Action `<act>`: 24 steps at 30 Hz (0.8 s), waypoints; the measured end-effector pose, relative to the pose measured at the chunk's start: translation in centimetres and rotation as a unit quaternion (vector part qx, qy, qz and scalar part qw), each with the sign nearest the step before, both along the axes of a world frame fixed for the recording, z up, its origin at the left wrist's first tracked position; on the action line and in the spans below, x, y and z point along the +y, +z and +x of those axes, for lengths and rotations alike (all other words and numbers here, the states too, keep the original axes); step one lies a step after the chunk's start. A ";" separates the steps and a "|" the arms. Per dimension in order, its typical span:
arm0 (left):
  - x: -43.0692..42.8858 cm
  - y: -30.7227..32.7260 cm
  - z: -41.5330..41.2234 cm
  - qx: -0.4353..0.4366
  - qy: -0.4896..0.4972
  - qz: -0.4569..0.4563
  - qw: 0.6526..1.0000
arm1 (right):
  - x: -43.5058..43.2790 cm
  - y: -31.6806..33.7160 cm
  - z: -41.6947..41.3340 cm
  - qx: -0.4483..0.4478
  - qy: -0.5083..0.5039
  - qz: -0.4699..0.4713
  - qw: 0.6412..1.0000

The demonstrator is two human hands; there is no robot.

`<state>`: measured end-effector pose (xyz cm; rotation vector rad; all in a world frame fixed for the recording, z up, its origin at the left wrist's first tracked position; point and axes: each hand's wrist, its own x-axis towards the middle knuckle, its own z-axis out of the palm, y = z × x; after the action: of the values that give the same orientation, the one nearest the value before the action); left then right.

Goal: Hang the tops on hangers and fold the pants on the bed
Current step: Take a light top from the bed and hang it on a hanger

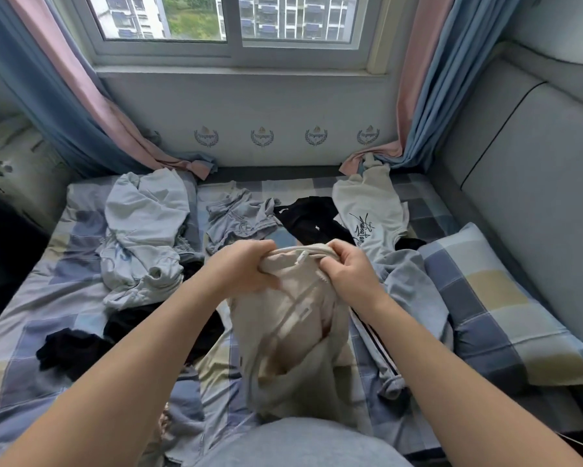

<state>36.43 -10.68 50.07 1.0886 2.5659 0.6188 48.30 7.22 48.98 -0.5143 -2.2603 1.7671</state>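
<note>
I hold cream drawstring pants (293, 335) up over the bed by their waistband. My left hand (246, 267) grips the waistband's left side and my right hand (349, 267) grips its right side, fingers curled into the fabric. A white drawstring hangs between my hands. The legs droop toward me. Behind lie a light blue top (142, 227), a grey garment (236, 217), a black garment (310, 217) and a white printed T-shirt (370, 214). Grey striped pants (411, 298) lie to the right.
The bed has a checked sheet (47, 332) and a checked pillow (495, 308) at the right. More black clothing (78, 348) lies at the left. A padded headboard (535, 197) stands on the right, curtains and a window behind. No hangers are visible.
</note>
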 end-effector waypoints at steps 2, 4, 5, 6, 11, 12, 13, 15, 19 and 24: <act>-1.0 -1.9 -0.5 0.073 0.072 -0.018 0.995 | 0.6 0.2 0.3 0.009 -0.026 -0.050 0.998; -1.8 -3.6 -1.2 0.105 0.186 -0.022 0.977 | 1.4 0.3 0.6 0.011 -0.063 -0.124 0.990; -2.1 -4.3 -1.8 0.089 0.252 -0.028 0.963 | 1.8 0.2 0.8 0.010 -0.087 -0.161 0.983; -2.4 -4.9 -2.3 0.045 0.312 -0.028 0.949 | 2.2 0.1 1.0 0.006 -0.111 -0.199 0.974; -2.6 -5.8 -2.3 -0.422 0.422 0.096 0.797 | 2.2 -0.3 1.5 -0.047 -0.147 -0.360 0.920; -2.5 -6.0 -1.8 -0.469 0.404 0.081 0.781 | 1.9 -0.2 1.6 -0.057 -0.132 -0.382 0.913; -2.4 -6.4 -1.3 -0.494 0.385 0.062 0.777 | 1.7 -0.1 1.7 -0.064 -0.119 -0.401 0.906; -2.1 -7.5 -0.1 -0.511 0.347 0.007 0.786 | 1.3 0.4 1.8 -0.066 -0.103 -0.436 0.891; -1.6 -9.6 2.7 -0.552 0.259 -0.093 0.787 | 1.1 1.3 2.3 -0.038 -0.076 -0.508 0.857; -1.7 -11.5 4.1 -0.642 0.185 -0.023 0.744 | 1.3 2.3 3.3 -0.014 -0.045 -0.517 0.855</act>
<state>40.54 -12.34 38.59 -0.0552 1.4674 0.9284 51.59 8.53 51.26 -0.7782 -1.0564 2.8053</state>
